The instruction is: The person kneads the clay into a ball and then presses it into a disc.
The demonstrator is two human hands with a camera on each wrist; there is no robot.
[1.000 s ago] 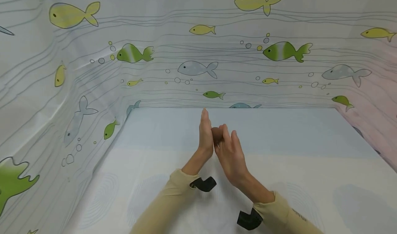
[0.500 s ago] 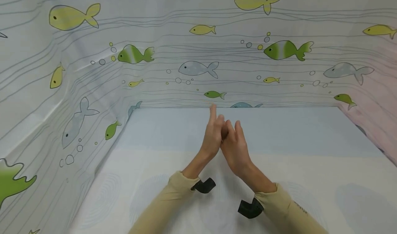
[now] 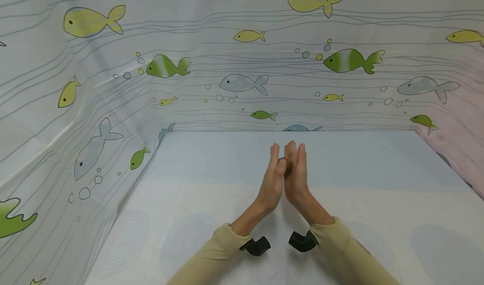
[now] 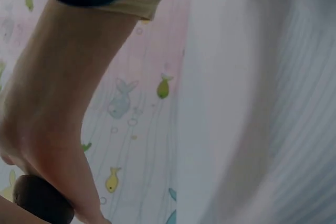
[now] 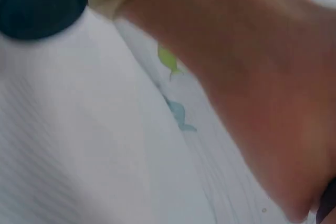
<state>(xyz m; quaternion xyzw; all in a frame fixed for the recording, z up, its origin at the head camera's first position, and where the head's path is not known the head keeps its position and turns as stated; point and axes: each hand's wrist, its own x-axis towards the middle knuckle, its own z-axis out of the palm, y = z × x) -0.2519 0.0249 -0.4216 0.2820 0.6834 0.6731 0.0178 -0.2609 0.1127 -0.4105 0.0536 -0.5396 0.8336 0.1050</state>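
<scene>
Nearest to me, my 2 forearms reach up in beige sleeves, the left sleeve [image 3: 206,253] and the right sleeve [image 3: 355,255]. At the cuffs sit 2 black wrist pieces, the left wrist piece [image 3: 257,247] and the right wrist piece [image 3: 303,241], turned in toward each other with a gap between.

Beyond the cuffs, my left hand [image 3: 272,182] and my right hand [image 3: 296,176] face each other, palms inward, fingers mostly straight and pointing up and away. I press them together around a brown lump [image 3: 289,166], which is caught between them up by the fingers and touches each hand. The heels of my hands stand close below it; I cannot tell whether they touch.

The lump is small next to my hands and plain brown from above. In the left wrist view it looks almost black, thick, with a smooth rounded end; my hands hide the rest, so I cannot tell its full shape.

Under and past my hands spreads a white tabletop [image 3: 227,199] with faint round patterns, then a pale blue band [image 3: 211,155] along its far side. Behind that hangs a fish-print cloth [image 3: 204,60], pinkish at the right.
</scene>
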